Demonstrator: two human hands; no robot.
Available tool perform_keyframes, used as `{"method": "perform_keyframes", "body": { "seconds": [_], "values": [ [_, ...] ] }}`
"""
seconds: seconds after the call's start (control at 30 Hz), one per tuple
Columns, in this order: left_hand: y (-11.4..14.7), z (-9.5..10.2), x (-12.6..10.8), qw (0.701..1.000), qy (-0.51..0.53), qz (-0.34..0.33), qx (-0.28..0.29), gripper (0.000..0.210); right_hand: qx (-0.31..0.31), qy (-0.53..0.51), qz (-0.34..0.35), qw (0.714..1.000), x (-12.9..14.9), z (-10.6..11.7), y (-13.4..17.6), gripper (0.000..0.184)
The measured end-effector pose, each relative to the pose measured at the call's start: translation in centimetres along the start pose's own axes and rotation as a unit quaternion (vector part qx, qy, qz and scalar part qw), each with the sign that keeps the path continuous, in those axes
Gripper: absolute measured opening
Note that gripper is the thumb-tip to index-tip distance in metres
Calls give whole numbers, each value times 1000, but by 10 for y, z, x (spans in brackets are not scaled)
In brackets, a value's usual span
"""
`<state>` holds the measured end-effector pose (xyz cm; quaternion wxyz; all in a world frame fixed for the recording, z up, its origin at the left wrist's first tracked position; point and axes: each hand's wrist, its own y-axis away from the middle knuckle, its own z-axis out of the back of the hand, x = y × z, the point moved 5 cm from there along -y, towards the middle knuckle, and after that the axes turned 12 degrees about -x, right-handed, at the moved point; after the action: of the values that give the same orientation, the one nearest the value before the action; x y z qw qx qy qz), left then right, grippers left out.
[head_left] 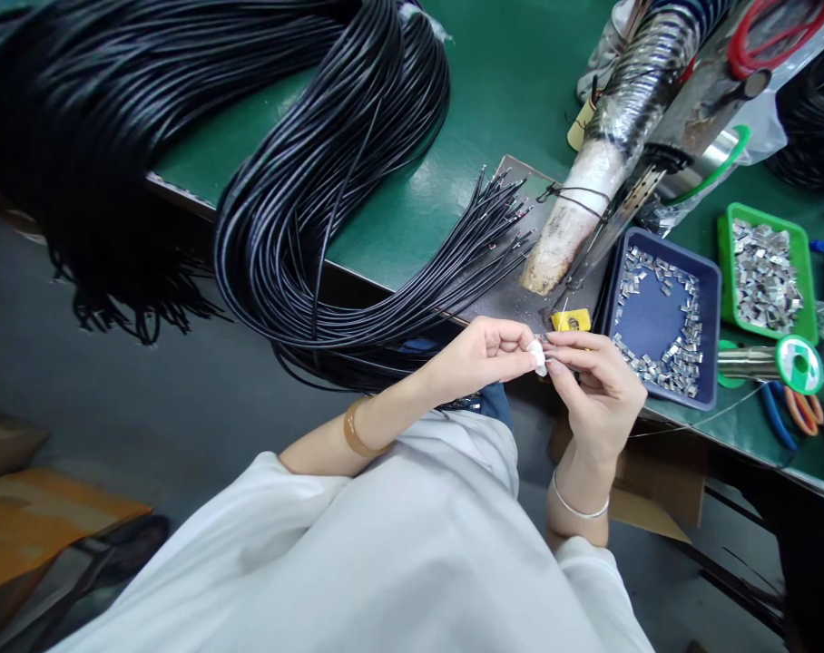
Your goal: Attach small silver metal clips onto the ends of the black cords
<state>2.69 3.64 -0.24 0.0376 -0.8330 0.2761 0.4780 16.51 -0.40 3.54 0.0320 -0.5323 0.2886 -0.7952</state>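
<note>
My two hands meet in front of my body at the table's front edge, fingertips almost touching. My left hand (494, 358) is closed in a pinch at a small white piece (538, 357); whether this is a wrap on a fingertip or a loose bit, I cannot tell. Thumb and fingers of my right hand (593, 376) press together right beside it, on something tiny that the fingers mostly hide. Just behind the fingertips sits a yellow block (571, 320). To the right of my right hand stands a blue tray (715, 317) with small metal connector shells (684, 358).
A thick bundle of black cables (282, 209) drapes over the green table (507, 54), stripped ends by a foil-wrapped duct (589, 172). A green tray (729, 263) holds metal parts. Nearby are a solder wire spool (799, 365), orange-and-blue-handled tool (779, 417) and red-handled scissors (742, 54).
</note>
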Motion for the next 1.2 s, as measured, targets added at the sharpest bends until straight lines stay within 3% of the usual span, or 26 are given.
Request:
{"method": "perform_keyframes", "body": {
  "seconds": [0.1,0.27,0.33,0.4,0.47,0.7,0.8,1.0,1.2],
  "values": [
    [0,1,0,1000,-5,-12,-8,16,-8,15,8,1000,-1,1,1,15],
    [1,1,-3,999,-34,-35,-14,11,6,-72,-78,994,-14,-2,3,2],
    [0,3,-3,997,-47,-39,-49,11,-51,-59,-68,995,-12,3,1,2],
    [-1,6,-4,994,-51,-41,-92,12,-127,-2,-22,992,-4,10,0,5],
    [-3,8,-6,991,-51,-43,-118,14,-166,44,31,985,7,13,2,10],
    [-8,6,-11,988,-62,-59,-130,15,-121,96,165,974,21,-1,11,24],
    [-10,8,-11,986,-64,-70,-137,14,-120,80,163,976,15,-3,11,24],
    [-11,9,-9,987,-62,-74,-129,14,-127,56,81,987,0,0,6,14],
    [-13,12,-10,983,-74,-83,-144,19,-86,119,148,978,4,-3,6,20]
  ]
}}
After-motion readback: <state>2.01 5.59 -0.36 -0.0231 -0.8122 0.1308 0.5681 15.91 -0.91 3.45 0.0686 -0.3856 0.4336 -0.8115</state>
